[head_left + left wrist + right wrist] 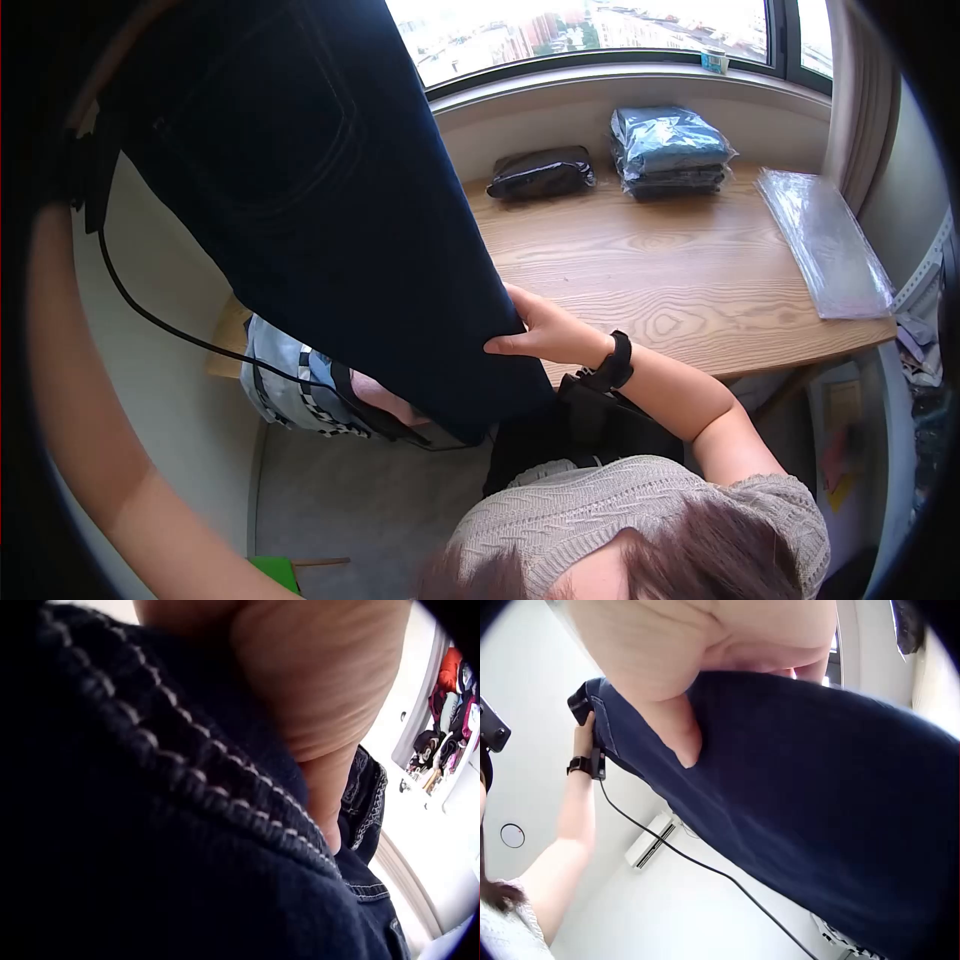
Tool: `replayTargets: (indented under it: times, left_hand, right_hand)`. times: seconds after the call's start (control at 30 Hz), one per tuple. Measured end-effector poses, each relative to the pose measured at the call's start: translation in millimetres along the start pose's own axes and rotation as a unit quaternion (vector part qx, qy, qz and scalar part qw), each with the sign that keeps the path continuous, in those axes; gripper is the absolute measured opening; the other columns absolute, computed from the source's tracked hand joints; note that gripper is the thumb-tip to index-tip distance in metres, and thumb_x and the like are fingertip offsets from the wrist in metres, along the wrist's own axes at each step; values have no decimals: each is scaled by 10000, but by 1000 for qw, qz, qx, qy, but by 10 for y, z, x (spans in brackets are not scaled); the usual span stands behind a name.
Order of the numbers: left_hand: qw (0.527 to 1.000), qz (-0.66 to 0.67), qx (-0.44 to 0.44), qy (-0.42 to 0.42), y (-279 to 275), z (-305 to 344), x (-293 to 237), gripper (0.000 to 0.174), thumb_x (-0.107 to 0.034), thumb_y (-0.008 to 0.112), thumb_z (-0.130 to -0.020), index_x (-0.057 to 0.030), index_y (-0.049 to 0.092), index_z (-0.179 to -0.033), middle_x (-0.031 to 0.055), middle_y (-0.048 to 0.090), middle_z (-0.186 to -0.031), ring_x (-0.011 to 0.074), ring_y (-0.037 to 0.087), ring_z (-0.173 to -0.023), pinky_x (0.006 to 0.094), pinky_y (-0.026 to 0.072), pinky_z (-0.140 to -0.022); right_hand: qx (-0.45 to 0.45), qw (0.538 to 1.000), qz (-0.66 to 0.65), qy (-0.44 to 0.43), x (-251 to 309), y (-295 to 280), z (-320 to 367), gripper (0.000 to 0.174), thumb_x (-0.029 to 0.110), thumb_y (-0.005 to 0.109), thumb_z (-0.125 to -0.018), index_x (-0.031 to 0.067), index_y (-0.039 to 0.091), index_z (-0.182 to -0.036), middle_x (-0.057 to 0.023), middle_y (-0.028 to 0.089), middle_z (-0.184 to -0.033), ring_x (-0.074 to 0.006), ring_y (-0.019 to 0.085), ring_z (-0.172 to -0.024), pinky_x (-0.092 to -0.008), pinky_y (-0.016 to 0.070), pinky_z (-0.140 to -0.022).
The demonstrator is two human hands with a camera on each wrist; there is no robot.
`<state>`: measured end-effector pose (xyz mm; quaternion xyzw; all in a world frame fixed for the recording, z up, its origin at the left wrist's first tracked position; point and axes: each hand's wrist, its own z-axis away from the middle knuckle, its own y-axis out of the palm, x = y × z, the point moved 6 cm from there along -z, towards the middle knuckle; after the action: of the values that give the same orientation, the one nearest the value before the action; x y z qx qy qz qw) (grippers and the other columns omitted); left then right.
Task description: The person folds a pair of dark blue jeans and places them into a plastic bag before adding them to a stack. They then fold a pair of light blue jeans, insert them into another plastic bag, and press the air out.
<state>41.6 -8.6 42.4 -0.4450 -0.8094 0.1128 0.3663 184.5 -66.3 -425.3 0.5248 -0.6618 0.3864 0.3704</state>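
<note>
A pair of dark blue jeans (350, 220) hangs at a slant across the head view, a stitched back pocket showing near the top. My left hand (322, 675) grips it high up by the waistband (217, 761), which has pale stitching; the head view leaves this hand out. In the right wrist view the raised left hand (587, 735) holds the far top end. Lower down, my right hand (550, 328) pinches the side edge of the jeans. Its thumb (679, 739) lies on the near face, with the fingers mostly hidden behind the cloth.
On the wooden table (600, 270) lie a dark plastic-wrapped bundle (543, 172), a stack of bagged folded clothes (670, 150) and clear plastic bags (825, 240). A bag of clothes (280, 375) stands lower left, behind the jeans. A black cable (170, 322) runs down from the left wrist.
</note>
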Motion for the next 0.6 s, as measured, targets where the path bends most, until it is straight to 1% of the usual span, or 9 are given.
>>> replayTargets:
  times: [0.07, 0.17, 0.2, 0.23, 0.37, 0.43, 0.5, 0.57, 0.6]
  left_hand:
    - [998, 3, -62, 24, -200, -191, 182, 608, -436, 823, -667, 84, 683, -948, 229, 689, -937, 351, 655, -815, 395, 497, -751]
    - [980, -166, -112, 13, -500, -387, 544, 567, -466, 793, -702, 57, 697, -898, 219, 693, -864, 340, 658, -723, 407, 508, -686]
    - [972, -195, -128, 32, -593, -443, 485, 562, -469, 789, -706, 54, 698, -891, 217, 693, -857, 338, 657, -715, 407, 509, -680]
    - [965, -215, -144, 48, -692, -434, 406, 558, -472, 786, -710, 52, 699, -884, 214, 694, -850, 336, 657, -707, 407, 509, -674]
    - [923, -301, -191, 143, -908, -279, 58, 545, -484, 771, -727, 41, 702, -855, 205, 694, -821, 327, 655, -674, 408, 511, -651]
    - [949, -238, -187, 83, -1003, -196, 116, 530, -480, 765, -738, 36, 698, -837, 194, 695, -811, 313, 651, -664, 400, 512, -650]
    - [967, -177, -182, 19, -1050, -169, 259, 516, -476, 759, -749, 31, 695, -818, 184, 695, -801, 299, 647, -655, 392, 512, -648]
    - [964, -165, -205, 41, -1107, -155, 341, 503, -455, 767, -752, 37, 685, -817, 163, 699, -812, 285, 637, -638, 370, 512, -635]
    - [965, -165, -202, 42, -1107, -123, 324, 503, -455, 767, -752, 37, 685, -817, 163, 699, -812, 285, 637, -638, 370, 512, -635]
  right_hand:
    - [-67, 997, -20, 24, -10, 39, 3, 401, 199, 660, -883, 55, 548, -1240, -108, 661, -1068, -192, 630, -971, -315, 497, -868]
    - [-64, 994, 26, 86, -1, 147, 148, 311, 181, 628, -906, 12, 584, -1163, -117, 681, -973, -181, 646, -889, -315, 504, -800]
    - [-52, 998, 21, 3, 114, 289, 159, 280, 176, 593, -928, -4, 586, -1142, -139, 682, -947, -190, 649, -861, -318, 500, -776]
    - [2, 1000, 28, -4, 153, 420, 187, 259, 170, 592, -928, -2, 593, -1122, -161, 669, -952, -236, 637, -900, -321, 484, -823]
    - [160, 953, 48, -253, 342, 917, 342, 187, 168, 598, -918, 12, 618, -1019, -199, 637, -959, -357, 575, -1005, -392, 447, -904]
    - [174, 954, 74, -234, 360, 914, 379, 183, 165, 589, -918, 7, 619, -1004, -201, 632, -983, -369, 576, -996, -421, 448, -895]
    - [129, 980, 99, -112, 244, 840, 329, 184, 163, 595, -911, 1, 617, -994, -197, 627, -1002, -367, 577, -989, -423, 438, -918]
    - [103, 982, 84, -132, 307, 846, 348, 176, 154, 610, -897, 10, 621, -997, -202, 626, -1018, -369, 575, -998, -425, 428, -944]
    - [109, 971, 76, -198, 405, 879, 381, 181, 148, 622, -886, 19, 621, -1014, -205, 614, -1060, -366, 564, -1033, -425, 422, -952]
